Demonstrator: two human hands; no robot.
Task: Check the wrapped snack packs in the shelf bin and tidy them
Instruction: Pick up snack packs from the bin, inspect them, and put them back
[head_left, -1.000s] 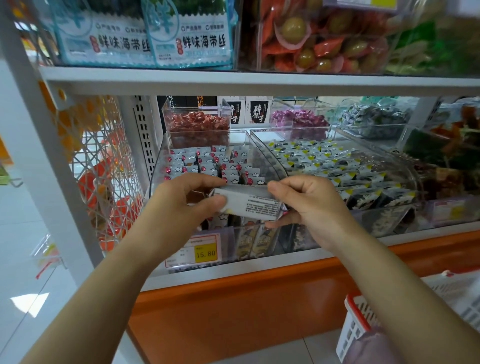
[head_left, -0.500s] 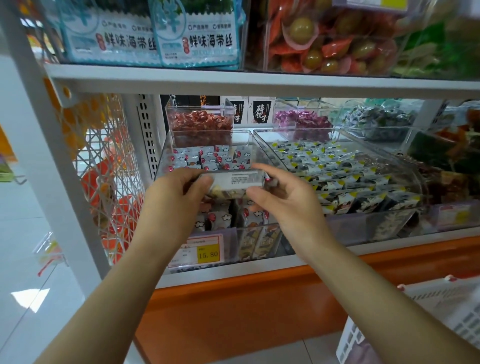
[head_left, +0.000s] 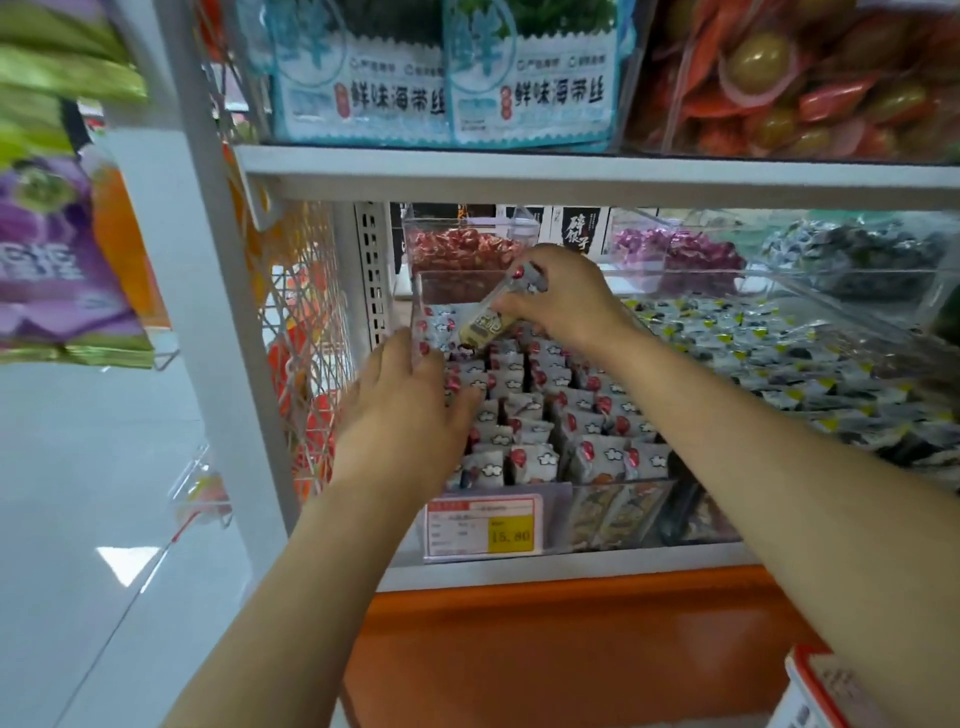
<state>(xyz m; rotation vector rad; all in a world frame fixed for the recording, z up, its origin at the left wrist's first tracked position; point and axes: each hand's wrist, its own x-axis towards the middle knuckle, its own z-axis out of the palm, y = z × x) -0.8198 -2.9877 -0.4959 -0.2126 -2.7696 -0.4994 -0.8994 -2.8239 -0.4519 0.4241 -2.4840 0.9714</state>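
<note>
Small grey-white wrapped snack packs with red and white cloud marks (head_left: 540, 415) stand in tight upright rows in the clear plastic shelf bin (head_left: 613, 512). One tilted pack (head_left: 493, 317) is pinched in the right hand (head_left: 566, 301) above the back rows.

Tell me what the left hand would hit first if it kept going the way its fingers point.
Most likely the upright white-and-red snack packs in the clear bin: the left hand points forward-right over them, fingers seemingly at their tops. Depth is unclear.
</note>
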